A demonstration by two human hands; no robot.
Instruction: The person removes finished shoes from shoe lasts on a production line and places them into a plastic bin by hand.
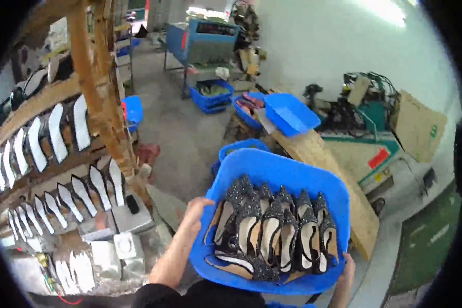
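I carry a blue plastic basin (pixel 282 172) in front of me with both hands. My left hand (pixel 194 213) grips its left rim, thumb over the edge. At the basin's lower right corner my right hand (pixel 347 268) holds the rim. Several black glittery high-heeled shoes (pixel 272 231) with beige insoles lie packed side by side in the basin, toes pointing away from me.
A wooden rack (pixel 61 133) of shoe soles and lasts stands at my left. On the concrete floor ahead sit blue crates (pixel 210 95), a blue machine (pixel 205 41) and a tilted blue basin (pixel 290 113). A wooden board (pixel 333 174) and a green machine (pixel 374 149) are at the right.
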